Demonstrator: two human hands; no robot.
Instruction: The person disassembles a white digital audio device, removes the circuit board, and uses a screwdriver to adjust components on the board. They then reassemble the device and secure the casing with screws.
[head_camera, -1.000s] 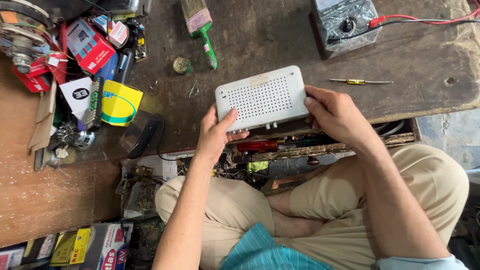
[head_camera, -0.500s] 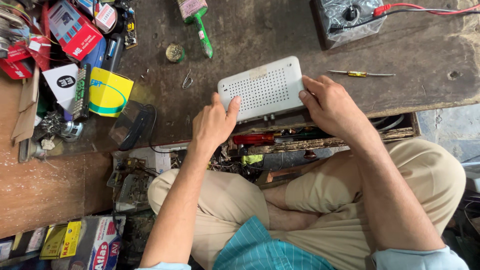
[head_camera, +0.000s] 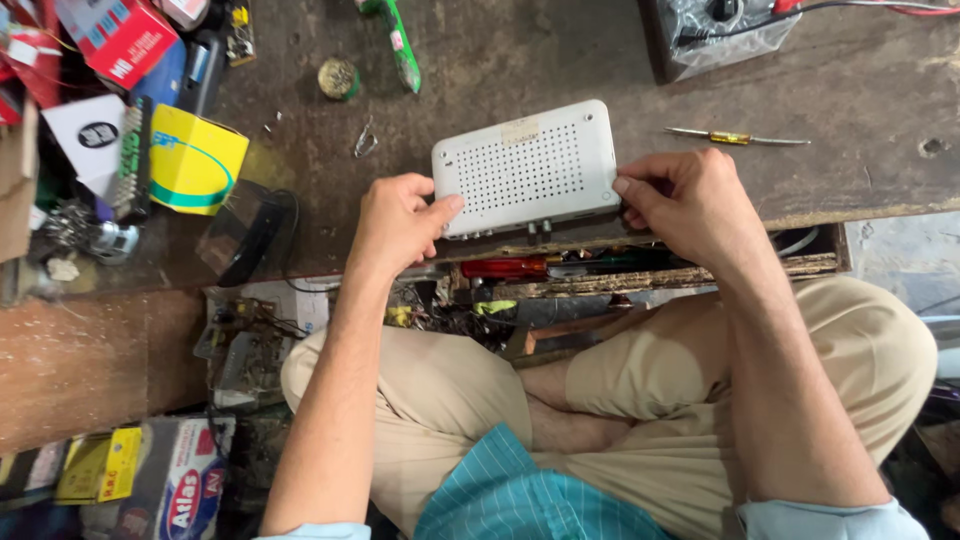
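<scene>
Both hands grip a white rectangular plastic box with a perforated top (head_camera: 527, 168), which lies flat at the near edge of a dark, worn wooden workbench (head_camera: 560, 60). Seen from the head camera, the left hand (head_camera: 395, 222) curls at the box's left near corner, thumb pressed on the top face and fingers folded against the side. The right hand (head_camera: 690, 200) clamps the box's right end, fingertips bunched on the edge, wrist bent and forearm running down toward the near right. The person sits cross-legged in beige trousers, knees spread beneath the bench.

Just below the box, an open wooden drawer (head_camera: 800, 265) holds a red-handled screwdriver (head_camera: 505, 267) among other tools. To the right of the box, well apart, a thin yellow-handled screwdriver (head_camera: 738, 138) lies on the bench. Farther left sit a yellow cardboard box (head_camera: 196, 160), a red cardboard box (head_camera: 118, 36) and a small round tin (head_camera: 339, 78). At the far right stands a grey metal device wrapped in clear plastic (head_camera: 720, 35).
</scene>
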